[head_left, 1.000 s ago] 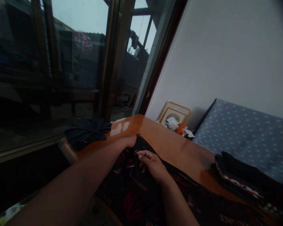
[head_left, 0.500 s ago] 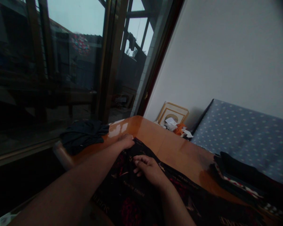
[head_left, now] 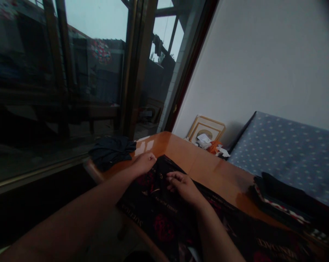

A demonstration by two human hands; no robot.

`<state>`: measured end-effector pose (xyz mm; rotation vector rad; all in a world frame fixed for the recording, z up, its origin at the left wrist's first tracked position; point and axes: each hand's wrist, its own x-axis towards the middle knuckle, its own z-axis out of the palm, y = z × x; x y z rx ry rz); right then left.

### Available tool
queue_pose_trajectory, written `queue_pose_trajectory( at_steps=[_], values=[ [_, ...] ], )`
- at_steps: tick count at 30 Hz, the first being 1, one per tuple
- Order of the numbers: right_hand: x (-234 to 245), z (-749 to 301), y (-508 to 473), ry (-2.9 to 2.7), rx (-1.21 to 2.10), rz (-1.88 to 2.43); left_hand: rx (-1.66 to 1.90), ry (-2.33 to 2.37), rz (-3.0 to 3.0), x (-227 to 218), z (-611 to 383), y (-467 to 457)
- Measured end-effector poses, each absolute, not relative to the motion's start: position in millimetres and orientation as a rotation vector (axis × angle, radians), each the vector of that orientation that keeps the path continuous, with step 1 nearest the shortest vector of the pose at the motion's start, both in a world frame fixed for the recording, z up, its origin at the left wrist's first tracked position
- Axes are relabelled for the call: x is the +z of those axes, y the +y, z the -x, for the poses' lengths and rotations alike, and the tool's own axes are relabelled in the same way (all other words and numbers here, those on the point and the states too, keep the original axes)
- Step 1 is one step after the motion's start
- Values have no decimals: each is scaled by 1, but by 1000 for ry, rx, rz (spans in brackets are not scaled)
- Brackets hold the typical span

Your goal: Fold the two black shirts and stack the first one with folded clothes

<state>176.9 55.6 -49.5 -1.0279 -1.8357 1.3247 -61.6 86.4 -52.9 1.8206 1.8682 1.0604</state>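
A black printed cloth (head_left: 164, 207), with dark red flower shapes and pale lettering, is spread across the wooden table (head_left: 205, 169) and hangs over its near edge. At the cloth's far left edge my left hand (head_left: 144, 162) is closed, its curled fingers against the fabric. My right hand (head_left: 184, 186) lies over the upper middle of the cloth, fingertips drawn together in a pinch on it. Its fingertips partly hide the fabric beneath them. Whether the cloth is a garment or a plain piece, I cannot tell.
A crumpled dark garment (head_left: 111, 151) lies at the table's left end. Folded dark clothes (head_left: 281, 200) are stacked at right, before a blue dotted panel (head_left: 287, 145). Gold frames (head_left: 208, 125) and crumpled papers (head_left: 205, 141) rest by the wall. Glass windows (head_left: 96, 72) stand on the left.
The whole view has shifted, so the table and cloth appear farther right. My left hand appears more tightly curled at the cloth's edge. My right hand stays over the cloth.
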Motion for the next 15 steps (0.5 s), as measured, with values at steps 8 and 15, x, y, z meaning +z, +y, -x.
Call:
queue_pose_trajectory(
  at_steps=[8,15],
  values=[
    [-23,-187,54,-1785,1235,1144,937,1632,-1986,-67,38,-1],
    [-8,-251,16,-1590,1132,1247,810,1773,-2241,-77,39,-17]
  ],
)
